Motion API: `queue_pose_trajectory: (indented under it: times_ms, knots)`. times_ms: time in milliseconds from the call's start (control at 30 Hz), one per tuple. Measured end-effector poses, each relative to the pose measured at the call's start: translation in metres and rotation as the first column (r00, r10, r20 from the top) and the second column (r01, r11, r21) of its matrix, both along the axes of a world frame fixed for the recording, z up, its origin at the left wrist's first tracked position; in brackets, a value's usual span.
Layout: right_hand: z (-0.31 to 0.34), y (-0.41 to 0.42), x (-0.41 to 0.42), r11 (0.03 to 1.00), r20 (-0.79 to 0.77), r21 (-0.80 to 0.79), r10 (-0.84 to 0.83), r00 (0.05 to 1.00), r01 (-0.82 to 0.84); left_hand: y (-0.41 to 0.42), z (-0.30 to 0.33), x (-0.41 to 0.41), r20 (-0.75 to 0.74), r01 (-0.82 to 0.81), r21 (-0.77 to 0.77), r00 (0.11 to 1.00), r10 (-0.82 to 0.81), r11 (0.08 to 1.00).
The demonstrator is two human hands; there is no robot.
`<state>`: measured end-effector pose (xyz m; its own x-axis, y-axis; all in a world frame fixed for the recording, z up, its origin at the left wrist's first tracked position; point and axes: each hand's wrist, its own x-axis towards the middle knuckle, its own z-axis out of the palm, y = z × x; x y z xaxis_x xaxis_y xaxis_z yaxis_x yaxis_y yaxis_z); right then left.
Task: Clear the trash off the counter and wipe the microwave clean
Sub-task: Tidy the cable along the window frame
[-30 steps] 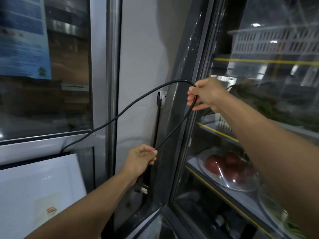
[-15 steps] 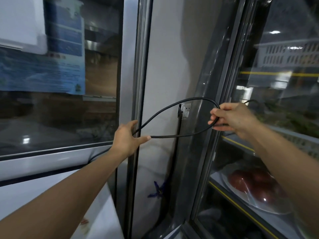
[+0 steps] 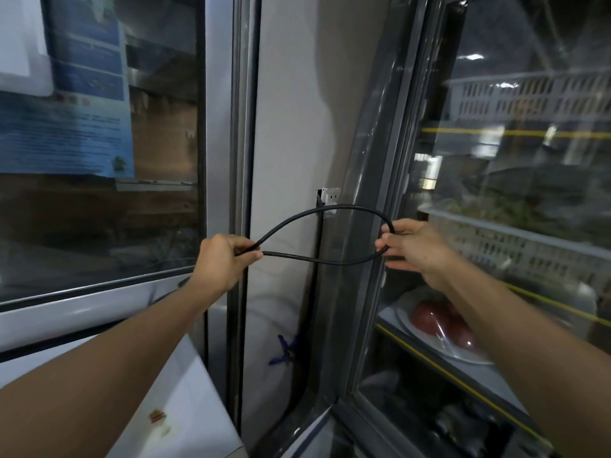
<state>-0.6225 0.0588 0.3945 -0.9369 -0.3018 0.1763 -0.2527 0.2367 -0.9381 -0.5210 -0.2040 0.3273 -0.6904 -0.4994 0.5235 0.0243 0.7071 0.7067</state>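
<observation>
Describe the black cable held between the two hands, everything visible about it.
The thin black rubbery-looking cable is folded into one flat, roughly horizontal loop in front of the pale wall. The left hand pinches its two strands where they meet; the right hand grips the loop's bend. Its plug is not in view.

cable loop — between both hands

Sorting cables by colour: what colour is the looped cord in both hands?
Black, shown in the head view: cord.
</observation>
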Motion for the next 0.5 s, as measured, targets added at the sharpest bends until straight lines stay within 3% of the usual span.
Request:
queue_pose_trajectory:
  times_ms: [100,233,367,500]
  knots:
    - [0.001,0.000,0.001,0.982,-0.196,0.178,-0.022,0.980,0.058,0.001,0.000,0.001,0.033,0.010,-0.057,0.999,-0.008,0.998]
    - [0.004,-0.030,0.007,0.924,-0.534,0.368,0.117,0.837,0.105,0.003,-0.003,-0.001,0.067,0.029,-0.119,0.998,-0.021,0.992]
    - [-0.010,-0.084,0.011,0.854,-0.504,0.516,0.370,0.780,-0.071,0.000,-0.004,-0.008,0.070,0.035,-0.161,0.997,-0.024,0.986]
    - [-0.028,-0.116,-0.001,0.836,-0.518,0.540,0.420,0.745,-0.096,-0.006,-0.007,-0.014,0.066,-0.001,-0.217,0.998,0.016,0.976]
